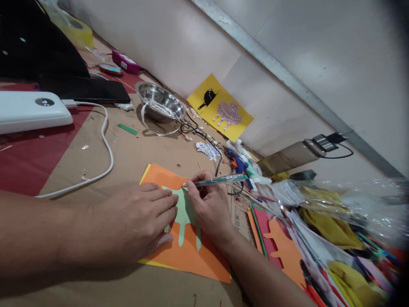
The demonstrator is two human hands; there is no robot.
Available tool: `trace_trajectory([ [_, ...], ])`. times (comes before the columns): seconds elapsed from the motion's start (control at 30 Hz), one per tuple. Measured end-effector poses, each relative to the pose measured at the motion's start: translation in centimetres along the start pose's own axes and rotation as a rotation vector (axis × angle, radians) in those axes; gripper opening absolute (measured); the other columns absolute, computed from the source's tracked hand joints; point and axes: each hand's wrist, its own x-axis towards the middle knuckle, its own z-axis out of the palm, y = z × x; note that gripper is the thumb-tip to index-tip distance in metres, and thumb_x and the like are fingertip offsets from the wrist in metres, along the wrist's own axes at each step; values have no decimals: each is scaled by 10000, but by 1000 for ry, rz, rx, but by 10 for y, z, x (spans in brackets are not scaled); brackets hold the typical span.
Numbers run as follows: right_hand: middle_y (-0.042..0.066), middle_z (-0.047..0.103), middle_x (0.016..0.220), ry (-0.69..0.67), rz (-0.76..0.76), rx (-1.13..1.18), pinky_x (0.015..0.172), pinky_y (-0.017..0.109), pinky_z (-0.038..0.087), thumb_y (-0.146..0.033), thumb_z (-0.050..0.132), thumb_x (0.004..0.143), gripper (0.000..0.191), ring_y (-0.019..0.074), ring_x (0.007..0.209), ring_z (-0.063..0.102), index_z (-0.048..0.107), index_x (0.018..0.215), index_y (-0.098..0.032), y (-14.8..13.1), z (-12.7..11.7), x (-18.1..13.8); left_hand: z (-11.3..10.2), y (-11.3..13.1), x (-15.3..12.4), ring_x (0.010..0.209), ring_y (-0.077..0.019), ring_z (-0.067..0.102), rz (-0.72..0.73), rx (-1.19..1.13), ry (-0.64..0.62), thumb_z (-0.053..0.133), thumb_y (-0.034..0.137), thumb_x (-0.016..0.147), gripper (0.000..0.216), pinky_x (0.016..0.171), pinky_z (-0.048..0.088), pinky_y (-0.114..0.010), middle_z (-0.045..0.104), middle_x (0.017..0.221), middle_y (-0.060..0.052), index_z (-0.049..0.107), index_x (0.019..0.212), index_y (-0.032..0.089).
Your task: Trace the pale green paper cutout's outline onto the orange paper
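A light green paper cutout (183, 209) with long pointed legs lies on a sheet of orange paper (209, 260). Yellow paper (159, 264) peeks out beneath the orange sheet's edges. My left hand (140, 215) rests flat across the cutout's left side, fingers stretched out and covering part of it. In my right hand (211, 204) is a slim pen (223, 179) with a clear and teal barrel, pinched between thumb and fingers. Its tip is at the top edge of the cutout, and that hand covers the cutout's right side.
A steel bowl (159, 100) and a yellow card (236, 121) with a beaded shape stand near the wall. Left are a white power bank (32, 111) with its cable and a black phone (92, 90). Right are a blue glue gun (237, 161), a bottle (289, 157) and an orange cutout (286, 251).
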Motion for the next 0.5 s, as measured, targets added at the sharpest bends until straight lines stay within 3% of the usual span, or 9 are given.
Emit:
trace_trajectory([
  [0.5, -38, 624, 587, -21, 7, -11, 507, 247, 427, -304, 586, 889, 113, 140, 502, 582, 570, 792, -247, -1, -1, -2, 2, 0, -2, 978, -258, 763, -14, -24, -1, 640, 274, 1012, 172, 908, 609, -387, 816, 1026, -96, 771, 1076, 182],
])
